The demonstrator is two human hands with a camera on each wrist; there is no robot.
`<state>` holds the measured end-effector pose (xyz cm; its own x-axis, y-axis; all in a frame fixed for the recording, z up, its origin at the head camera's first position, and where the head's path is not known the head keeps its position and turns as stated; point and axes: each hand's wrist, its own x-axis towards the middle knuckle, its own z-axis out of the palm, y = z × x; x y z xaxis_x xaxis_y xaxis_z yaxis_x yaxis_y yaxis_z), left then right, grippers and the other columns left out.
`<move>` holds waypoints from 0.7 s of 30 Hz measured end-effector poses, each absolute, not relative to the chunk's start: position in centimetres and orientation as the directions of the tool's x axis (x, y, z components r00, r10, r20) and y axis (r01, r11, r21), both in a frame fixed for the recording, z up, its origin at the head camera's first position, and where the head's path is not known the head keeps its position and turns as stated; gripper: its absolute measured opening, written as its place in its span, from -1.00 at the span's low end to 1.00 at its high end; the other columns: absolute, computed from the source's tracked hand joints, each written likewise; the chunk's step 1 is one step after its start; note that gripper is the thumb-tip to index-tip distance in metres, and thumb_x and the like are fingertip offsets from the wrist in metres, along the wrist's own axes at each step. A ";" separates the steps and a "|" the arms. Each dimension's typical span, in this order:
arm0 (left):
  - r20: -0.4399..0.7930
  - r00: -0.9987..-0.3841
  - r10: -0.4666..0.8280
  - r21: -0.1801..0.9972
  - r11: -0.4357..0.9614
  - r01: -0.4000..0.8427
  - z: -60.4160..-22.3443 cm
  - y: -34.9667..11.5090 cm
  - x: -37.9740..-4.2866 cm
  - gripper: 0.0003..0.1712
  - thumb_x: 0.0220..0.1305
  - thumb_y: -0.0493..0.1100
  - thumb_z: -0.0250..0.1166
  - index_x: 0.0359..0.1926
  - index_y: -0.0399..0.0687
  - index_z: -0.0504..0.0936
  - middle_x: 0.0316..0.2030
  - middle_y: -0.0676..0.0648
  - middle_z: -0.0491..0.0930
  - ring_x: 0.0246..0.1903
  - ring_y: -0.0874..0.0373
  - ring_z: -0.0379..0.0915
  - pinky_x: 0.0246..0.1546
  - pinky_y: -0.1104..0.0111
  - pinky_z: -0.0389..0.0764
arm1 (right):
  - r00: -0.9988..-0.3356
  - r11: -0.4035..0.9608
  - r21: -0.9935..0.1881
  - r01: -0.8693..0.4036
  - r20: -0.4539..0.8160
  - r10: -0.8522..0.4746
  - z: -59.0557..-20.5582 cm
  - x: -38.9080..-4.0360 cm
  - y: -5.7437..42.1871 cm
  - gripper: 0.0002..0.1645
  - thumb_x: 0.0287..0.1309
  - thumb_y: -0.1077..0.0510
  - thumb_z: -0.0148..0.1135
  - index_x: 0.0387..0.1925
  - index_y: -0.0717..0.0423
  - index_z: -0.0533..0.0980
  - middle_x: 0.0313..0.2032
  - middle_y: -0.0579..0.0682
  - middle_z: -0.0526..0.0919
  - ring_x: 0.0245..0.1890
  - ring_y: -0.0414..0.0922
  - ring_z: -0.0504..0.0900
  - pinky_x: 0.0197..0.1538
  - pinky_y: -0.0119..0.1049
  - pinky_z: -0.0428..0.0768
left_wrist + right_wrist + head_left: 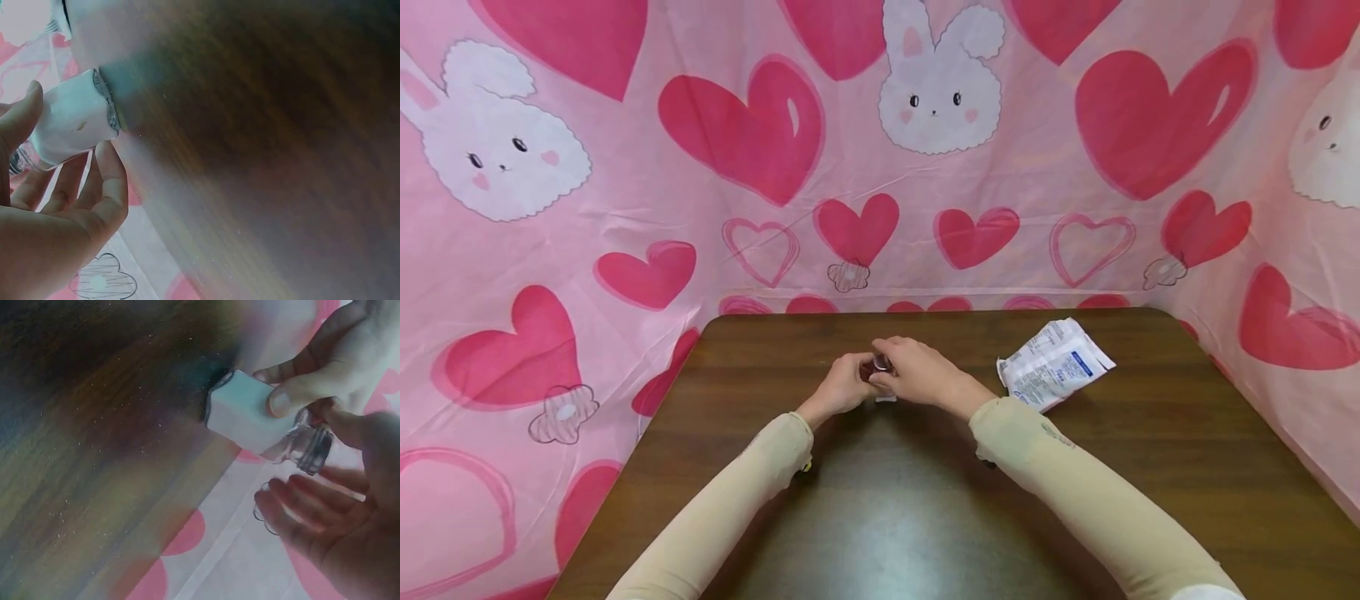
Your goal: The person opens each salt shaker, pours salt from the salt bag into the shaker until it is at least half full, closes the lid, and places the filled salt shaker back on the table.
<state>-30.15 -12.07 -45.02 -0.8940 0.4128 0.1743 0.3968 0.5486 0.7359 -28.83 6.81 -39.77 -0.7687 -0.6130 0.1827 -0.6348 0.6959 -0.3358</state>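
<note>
A small squarish glass bottle, with white contents and a grey metallic top, stands at the far middle of the table. My left hand grips its body, thumb on one side and fingers on the other. In the left wrist view the bottle's base is right at the tabletop. My right hand curves about the bottle's top. In the right wrist view its lower fingers are spread and loosely bent, with a gap between them and the metallic top.
A white printed packet lies on the dark wooden table, right of my right hand. A pink cloth with hearts and rabbits hangs behind the table and along both sides.
</note>
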 end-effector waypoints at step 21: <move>0.154 -0.905 0.397 0.762 0.535 0.364 -44.7 -11.9 -29.7 -0.58 0.11 -0.20 0.67 -0.01 -0.15 0.76 -0.22 -0.01 0.75 -0.29 0.16 0.60 -0.19 0.30 0.63 | -0.820 0.773 -0.276 -0.571 0.241 -0.520 -39.5 -28.7 6.3 -0.66 0.30 -0.05 0.50 -0.31 0.14 0.64 -0.45 -0.06 0.57 -0.43 -0.11 0.52 -0.33 -0.17 0.63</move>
<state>-29.73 -11.93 -44.75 -0.9050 0.3967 0.1537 0.3641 0.5354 0.7621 -28.73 6.28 -39.55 -0.8197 -0.5197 0.2409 -0.5712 0.7731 -0.2757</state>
